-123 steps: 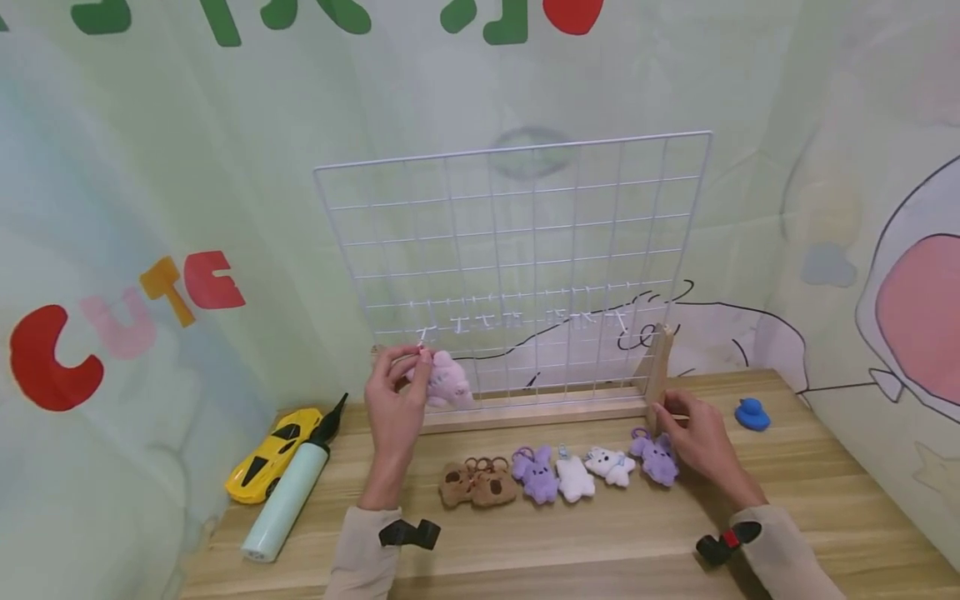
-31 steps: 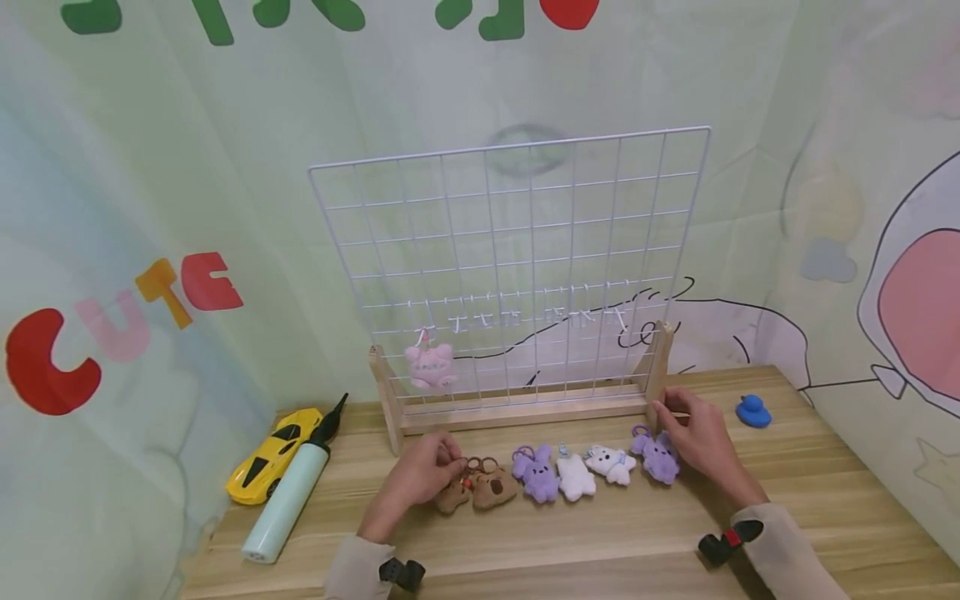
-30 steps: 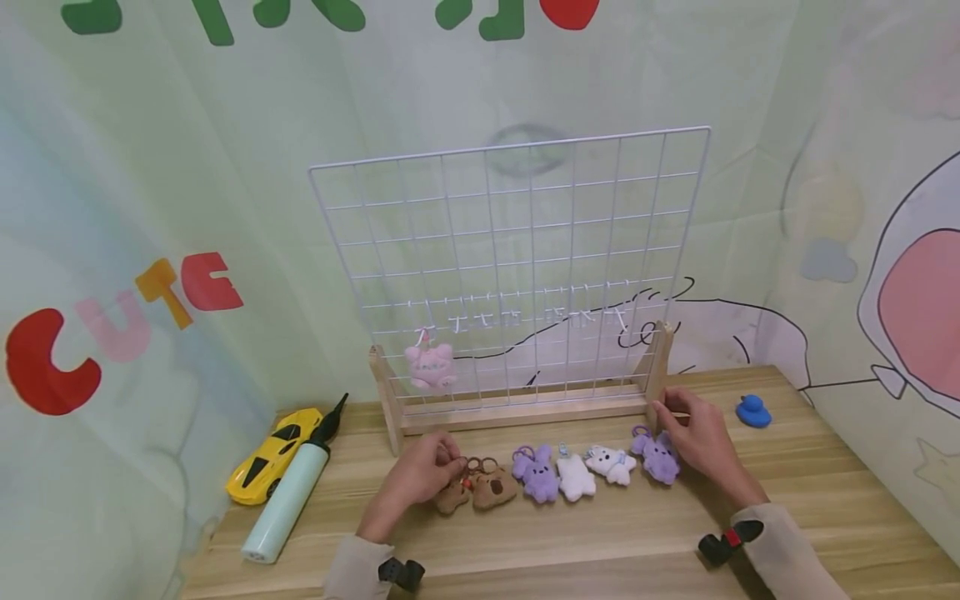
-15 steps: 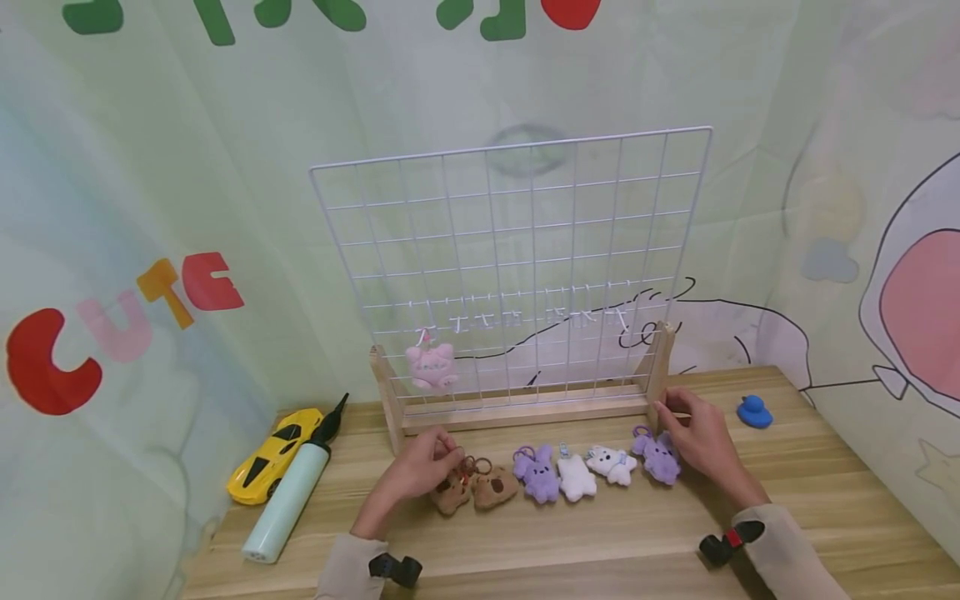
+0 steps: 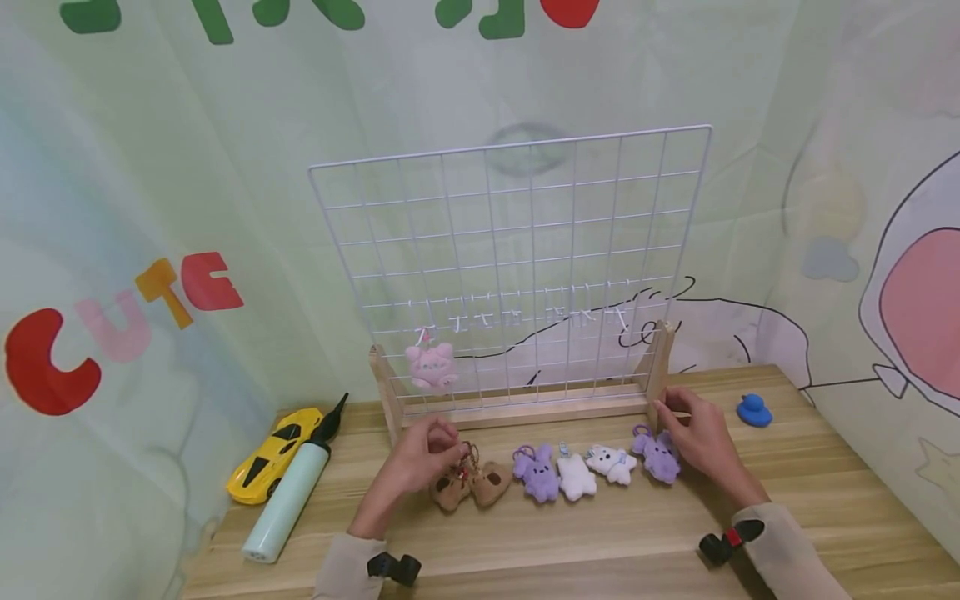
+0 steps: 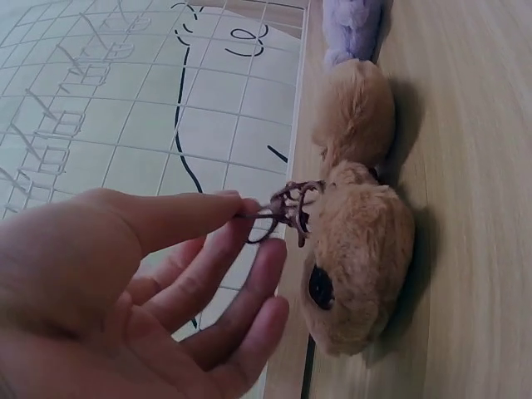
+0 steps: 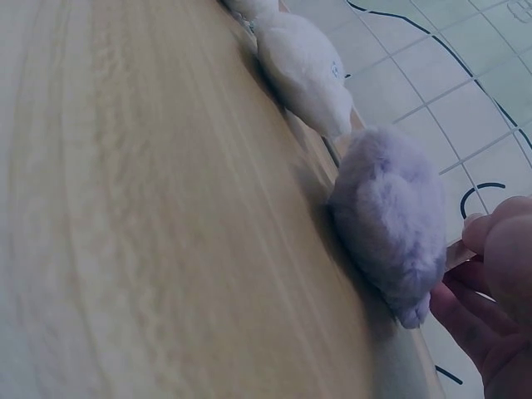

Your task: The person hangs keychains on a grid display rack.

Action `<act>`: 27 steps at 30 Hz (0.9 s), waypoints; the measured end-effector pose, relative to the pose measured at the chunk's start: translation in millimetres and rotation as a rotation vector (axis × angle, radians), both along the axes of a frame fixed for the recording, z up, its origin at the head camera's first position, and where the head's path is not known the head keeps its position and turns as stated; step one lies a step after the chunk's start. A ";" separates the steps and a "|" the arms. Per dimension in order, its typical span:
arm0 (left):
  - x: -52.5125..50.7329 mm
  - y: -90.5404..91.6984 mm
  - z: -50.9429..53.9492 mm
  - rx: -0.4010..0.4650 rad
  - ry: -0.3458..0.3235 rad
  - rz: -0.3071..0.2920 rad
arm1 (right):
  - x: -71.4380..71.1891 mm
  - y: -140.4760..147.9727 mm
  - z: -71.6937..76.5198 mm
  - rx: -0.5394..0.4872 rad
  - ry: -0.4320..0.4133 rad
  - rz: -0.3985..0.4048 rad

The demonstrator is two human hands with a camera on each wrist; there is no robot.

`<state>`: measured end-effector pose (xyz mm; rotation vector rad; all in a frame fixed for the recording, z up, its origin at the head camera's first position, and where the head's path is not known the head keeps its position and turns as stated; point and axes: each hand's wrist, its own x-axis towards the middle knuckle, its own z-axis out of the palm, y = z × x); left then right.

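Note:
My left hand (image 5: 420,457) pinches a dark metal key ring (image 6: 264,226) between thumb and index finger. The ring belongs to a brown plush keychain (image 5: 448,493), which still touches the table. A second brown plush keychain (image 5: 491,485) leans against it, and their rings look tangled. My right hand (image 5: 696,429) pinches the right wooden post (image 5: 657,375) of a white wire grid rack (image 5: 510,147). Just beside those fingers lies a purple plush keychain (image 7: 391,216). A pink plush keychain (image 5: 432,368) hangs from the rack's leftmost hook.
Several white hooks (image 5: 555,313) line the lower grid. Between the hands lie another purple plush (image 5: 542,477), a white plush (image 5: 576,479) and a white dog plush (image 5: 611,464). A yellow toy car (image 5: 273,454) and pale green pump (image 5: 288,504) stand left; a blue duck (image 5: 753,411) right.
The pink keychain, earlier in my left hand, now hangs on the hook. My left hand has come down to the brown keychains and raised their rings slightly. My right hand has stayed put.

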<state>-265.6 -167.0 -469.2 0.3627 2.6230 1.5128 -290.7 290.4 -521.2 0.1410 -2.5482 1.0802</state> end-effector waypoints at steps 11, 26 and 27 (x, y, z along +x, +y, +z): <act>-1.4 11.6 -0.3 -0.045 0.181 0.070 | -0.3 0.3 -1.7 0.005 0.006 0.002; -1.6 9.2 1.3 -0.088 0.235 0.123 | -0.3 0.6 -1.7 0.006 0.002 0.003; -1.5 8.6 2.4 -0.089 0.234 0.130 | -0.4 0.8 -1.7 0.008 0.000 0.002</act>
